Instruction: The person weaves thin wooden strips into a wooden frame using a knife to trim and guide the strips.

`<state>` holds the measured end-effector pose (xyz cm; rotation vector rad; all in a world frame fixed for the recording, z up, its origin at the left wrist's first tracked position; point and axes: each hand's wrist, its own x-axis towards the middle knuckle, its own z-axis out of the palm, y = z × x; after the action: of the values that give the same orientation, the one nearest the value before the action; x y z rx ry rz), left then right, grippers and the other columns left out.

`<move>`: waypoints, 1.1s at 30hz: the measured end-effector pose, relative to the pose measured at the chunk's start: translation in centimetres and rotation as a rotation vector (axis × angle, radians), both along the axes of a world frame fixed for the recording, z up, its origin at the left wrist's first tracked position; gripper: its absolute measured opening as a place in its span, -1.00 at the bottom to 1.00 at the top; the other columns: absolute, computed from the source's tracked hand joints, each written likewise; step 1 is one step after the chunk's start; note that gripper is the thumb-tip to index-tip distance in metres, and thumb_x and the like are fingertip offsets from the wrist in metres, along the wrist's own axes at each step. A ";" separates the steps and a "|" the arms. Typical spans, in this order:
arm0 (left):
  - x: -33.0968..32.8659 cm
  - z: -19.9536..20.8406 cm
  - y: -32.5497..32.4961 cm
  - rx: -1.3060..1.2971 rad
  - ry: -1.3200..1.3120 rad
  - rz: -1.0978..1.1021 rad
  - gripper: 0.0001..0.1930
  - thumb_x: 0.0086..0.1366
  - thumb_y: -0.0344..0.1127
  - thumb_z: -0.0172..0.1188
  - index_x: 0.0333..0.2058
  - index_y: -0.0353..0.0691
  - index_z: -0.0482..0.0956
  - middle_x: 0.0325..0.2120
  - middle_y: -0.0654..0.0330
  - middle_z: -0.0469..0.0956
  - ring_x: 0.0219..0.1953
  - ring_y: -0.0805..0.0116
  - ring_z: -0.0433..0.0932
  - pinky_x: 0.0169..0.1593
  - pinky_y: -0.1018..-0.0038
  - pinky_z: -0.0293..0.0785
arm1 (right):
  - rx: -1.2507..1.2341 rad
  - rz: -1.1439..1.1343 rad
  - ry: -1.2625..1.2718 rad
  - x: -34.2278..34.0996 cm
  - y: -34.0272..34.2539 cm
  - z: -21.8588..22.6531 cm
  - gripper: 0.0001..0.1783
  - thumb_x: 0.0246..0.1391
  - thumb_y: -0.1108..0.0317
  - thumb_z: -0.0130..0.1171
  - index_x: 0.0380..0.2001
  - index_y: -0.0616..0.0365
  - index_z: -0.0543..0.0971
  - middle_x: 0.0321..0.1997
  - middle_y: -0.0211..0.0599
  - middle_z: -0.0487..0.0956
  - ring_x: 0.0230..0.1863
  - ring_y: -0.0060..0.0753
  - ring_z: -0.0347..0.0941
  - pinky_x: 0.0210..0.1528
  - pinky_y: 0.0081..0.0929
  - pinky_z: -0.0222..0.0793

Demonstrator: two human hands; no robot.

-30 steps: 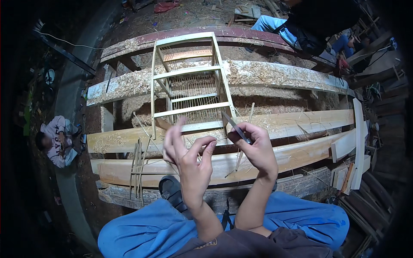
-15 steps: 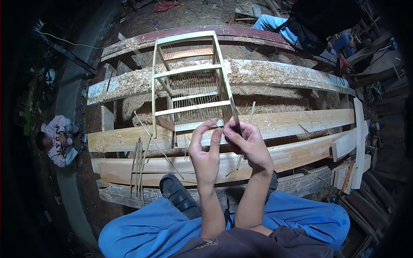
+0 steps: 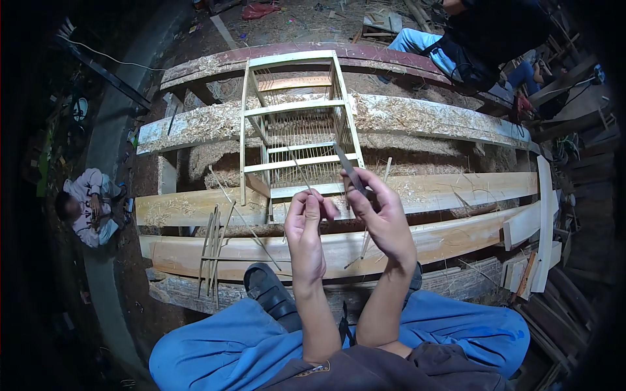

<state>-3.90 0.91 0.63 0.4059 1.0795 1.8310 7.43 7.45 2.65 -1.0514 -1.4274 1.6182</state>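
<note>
My left hand [image 3: 305, 241] pinches a thin bamboo strip [image 3: 301, 171] between thumb and fingers; it points up and away. In my right hand [image 3: 386, 225] is a knife with a dark flat blade [image 3: 347, 164], its tip angled up to the left; the grip is hidden in my fingers. Just beyond both hands stands a pale wooden cage frame [image 3: 295, 107] with crossbars and rows of thin sticks inside. Several bamboo strips [image 3: 210, 251] lie in a bundle to the left of my left hand.
Long planks [image 3: 456, 189] run crosswise under the frame, with wood shavings [image 3: 411, 117] on the farther ones. Short boards [image 3: 541, 221] lean at the right. One person [image 3: 91, 205] sits at the far left; another person's leg [image 3: 414, 42] shows at the back right.
My hands have drawn apart; the knife blade now points up and away, clear of the strip. The strip tilts upward in my left hand. The view has shifted slightly.
</note>
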 end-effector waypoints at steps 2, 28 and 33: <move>-0.5 0.5 -0.7 0.039 -0.130 -0.107 -0.76 0.46 -0.20 0.01 -0.22 -0.28 0.46 -0.45 0.31 0.42 -0.49 0.60 0.31 -0.40 0.65 0.27 | 0.144 0.045 -0.085 0.4 0.2 0.8 -0.55 0.17 0.26 0.24 0.03 0.32 0.51 -0.29 -0.29 0.58 -0.19 -0.53 0.46 -0.14 -0.54 0.38; -0.7 2.0 -2.6 -0.171 0.267 -0.254 -0.79 0.34 -0.48 0.10 -0.06 -0.39 0.48 -0.34 0.24 0.54 -0.38 0.58 0.41 -0.32 0.60 0.35 | 0.195 0.268 -0.276 0.9 -0.5 2.6 -0.57 -0.01 0.15 0.37 -0.10 0.15 0.66 -0.45 -0.16 0.63 -0.49 -0.46 0.55 -0.41 -0.53 0.38; -0.7 2.7 -2.8 -0.177 0.314 -0.273 -0.78 0.32 -0.49 0.12 -0.08 -0.40 0.48 -0.35 0.23 0.54 -0.40 0.56 0.42 -0.33 0.60 0.36 | 0.269 0.240 -0.325 1.9 -0.2 2.3 -0.57 -0.09 0.17 0.44 -0.13 0.10 0.69 -0.49 -0.23 0.62 -0.56 -0.55 0.44 -0.49 -0.57 0.29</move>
<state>-4.56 -1.90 3.30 0.7146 1.3163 1.4477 9.29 7.26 4.99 -1.0482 -1.9920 1.4031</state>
